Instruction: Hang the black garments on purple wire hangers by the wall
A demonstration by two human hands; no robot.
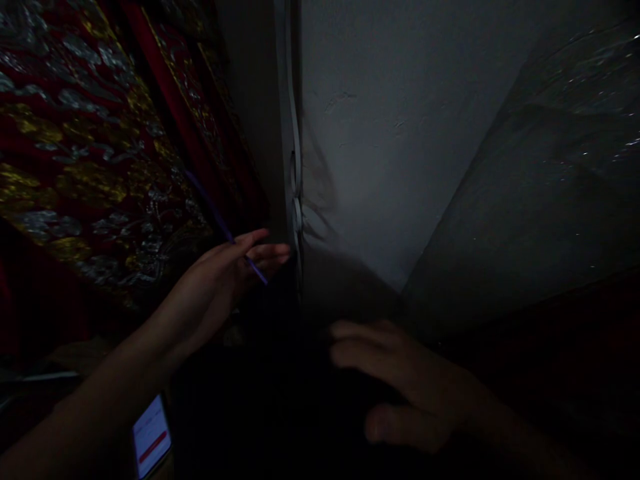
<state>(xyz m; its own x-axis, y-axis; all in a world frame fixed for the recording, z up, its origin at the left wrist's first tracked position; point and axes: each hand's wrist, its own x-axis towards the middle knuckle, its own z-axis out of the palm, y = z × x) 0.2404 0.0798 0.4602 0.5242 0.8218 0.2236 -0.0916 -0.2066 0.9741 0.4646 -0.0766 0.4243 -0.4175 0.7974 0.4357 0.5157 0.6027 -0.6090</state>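
My left hand (225, 273) is closed on a thin purple stick (210, 207), which slants through the grip; I cannot make out its exact kind. The stick's upper end points toward the red cloth, and its short lower end shows below the fingers. These fingertips are close to a pale cord-like strip (294, 133) with loops, running down by the wall. Lower right, my right hand (395, 380) hovers with thumb and fingers apart, slightly blurred and holding nothing that I can see. A very dark surface lies between the two hands, its details lost in shadow.
Red cloth (200, 133) with raised gold and silver ornament fills the upper left. A phone (153, 437) with a lit screen lies at the lower left. Ahead stands a pale wall (380, 133), and a shiny clear plastic sheet (565, 167) covers the right side.
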